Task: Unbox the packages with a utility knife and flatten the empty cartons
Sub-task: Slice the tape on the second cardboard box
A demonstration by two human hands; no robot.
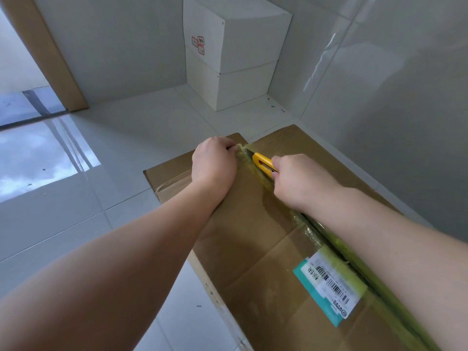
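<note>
A big brown carton [243,224] lies on the white tiled floor [76,211], near the wall. Two white boxes [228,59] are stacked in the far corner. A strip of yellowish tape [336,247] runs along the top seam of the carton, over a shipping label [329,287]. The left hand [214,162] is curled and pinches the tape at the far edge. The right hand [297,181] grips a yellow utility knife [263,162], its tip on the seam.
</note>
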